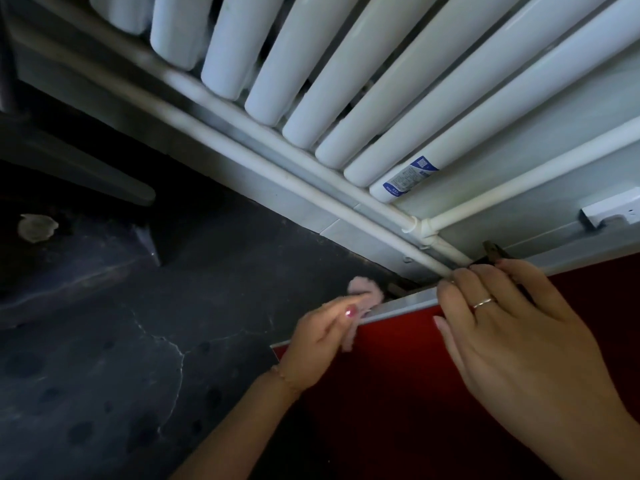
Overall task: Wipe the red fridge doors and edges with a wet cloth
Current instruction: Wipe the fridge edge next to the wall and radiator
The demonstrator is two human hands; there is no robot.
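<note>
My left hand is closed around a small pink cloth, pinching it between thumb and fingers so that a fluffy wad sticks out past my fingertips and another bit hangs below my palm. The cloth sits at the far corner of the red fridge door, pressed against the pale silver edge strip that runs along the door's rim, just where that strip meets the dark floor. My right hand lies farther along the same edge, fingers spread and resting flat on the red surface, the fingertips curled over the silver strip; it holds nothing, and a ring shows on one finger. Something dark and thin pokes out beyond those fingers, but I cannot tell what it is. Beyond the door stands a white radiator with pipes running below it, and a wall socket sits off to the right.
</note>
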